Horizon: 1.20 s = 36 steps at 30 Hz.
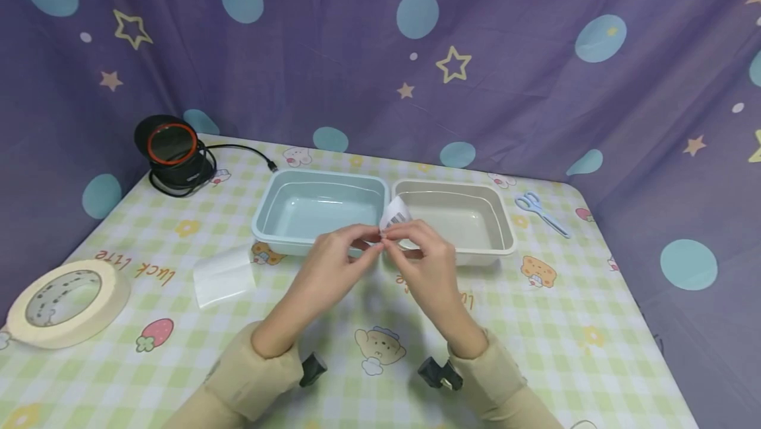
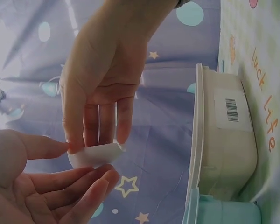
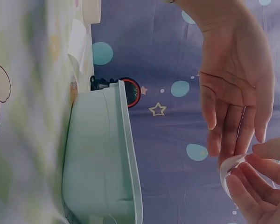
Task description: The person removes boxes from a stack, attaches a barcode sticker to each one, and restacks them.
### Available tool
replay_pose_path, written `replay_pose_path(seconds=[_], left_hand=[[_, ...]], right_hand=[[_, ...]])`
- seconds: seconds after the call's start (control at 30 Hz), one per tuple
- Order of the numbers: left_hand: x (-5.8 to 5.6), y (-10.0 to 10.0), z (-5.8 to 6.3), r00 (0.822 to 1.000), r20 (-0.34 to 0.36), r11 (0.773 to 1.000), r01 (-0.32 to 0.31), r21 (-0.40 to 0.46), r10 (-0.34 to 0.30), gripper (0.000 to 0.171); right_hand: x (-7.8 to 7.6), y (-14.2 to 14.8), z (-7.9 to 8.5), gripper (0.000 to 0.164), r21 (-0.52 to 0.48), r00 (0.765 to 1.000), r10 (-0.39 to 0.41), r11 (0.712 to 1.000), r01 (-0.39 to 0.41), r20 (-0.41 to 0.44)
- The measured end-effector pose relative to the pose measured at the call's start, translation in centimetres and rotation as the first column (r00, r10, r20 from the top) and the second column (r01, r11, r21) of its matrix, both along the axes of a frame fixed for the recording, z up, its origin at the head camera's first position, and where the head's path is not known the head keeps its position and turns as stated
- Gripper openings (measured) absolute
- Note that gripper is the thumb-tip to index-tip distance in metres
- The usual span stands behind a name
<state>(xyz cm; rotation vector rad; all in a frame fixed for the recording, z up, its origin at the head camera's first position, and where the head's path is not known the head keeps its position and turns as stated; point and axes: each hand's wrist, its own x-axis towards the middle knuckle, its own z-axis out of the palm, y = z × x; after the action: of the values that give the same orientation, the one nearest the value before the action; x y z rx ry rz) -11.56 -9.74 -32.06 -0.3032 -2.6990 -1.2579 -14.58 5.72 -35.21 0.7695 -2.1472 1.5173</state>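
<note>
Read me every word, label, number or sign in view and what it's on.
"luck life": on the tablecloth, more than once.
Barcode label on the gray bin: any digits too small to read.
Dark bars on the white slip: no readable text.
Print inside the tape roll: too blurred.
Mark on the black device: too small.

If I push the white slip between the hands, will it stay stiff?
Probably not: the white slip likely flexes easily, as it curves in both wrist views. It looks light too, given its thin edge in the right wrist view.
</note>
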Motion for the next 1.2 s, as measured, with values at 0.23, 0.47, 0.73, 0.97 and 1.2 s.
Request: replay_pose_path(seconds=[0.23, 0.47, 0.73, 0.97, 1.2], left_hand=[[-0.2, -0.6, -0.6, 0.999, -0.019, 0.998, -0.049, 0.032, 0.05, 0.019], [-0.2, -1.6, -1.2, 0.995, -0.021, 0.995, -0.093, 0.031, 0.094, 0.012], [0.3, -3.1, -1.8, 0.995, 0.048, 0.995, -0.092, 0.046, 0.09, 0.014], [0.6, -4.5, -2.1, 0.995, 0.082, 0.997, -0.058, 0.045, 0.054, 0.017], [0.7, -6.3, -3.0, 0.992, 0.122, 0.999, 0.012, 0.03, -0.016, 0.017]], right_hand=[[0.0, -0.3, -0.4, 0.012, 0.037, 0.998, 0.055, 0.998, -0.055, 0.004], [-0.1, -0.5, -0.6, 0.013, 0.076, 0.996, 0.075, 0.994, -0.078, 0.046], [-1.2, -0.3, -1.1, 0.021, 0.12, 0.98, -0.082, 0.991, 0.061, 0.181], [-1.5, -0.5, -1.6, 0.024, 0.19, 0.951, -0.119, 0.979, 0.066, 0.284], [-1.7, -1.1, -2.7, 0.008, 0.197, 0.911, -0.015, 0.978, -0.073, 0.411]])
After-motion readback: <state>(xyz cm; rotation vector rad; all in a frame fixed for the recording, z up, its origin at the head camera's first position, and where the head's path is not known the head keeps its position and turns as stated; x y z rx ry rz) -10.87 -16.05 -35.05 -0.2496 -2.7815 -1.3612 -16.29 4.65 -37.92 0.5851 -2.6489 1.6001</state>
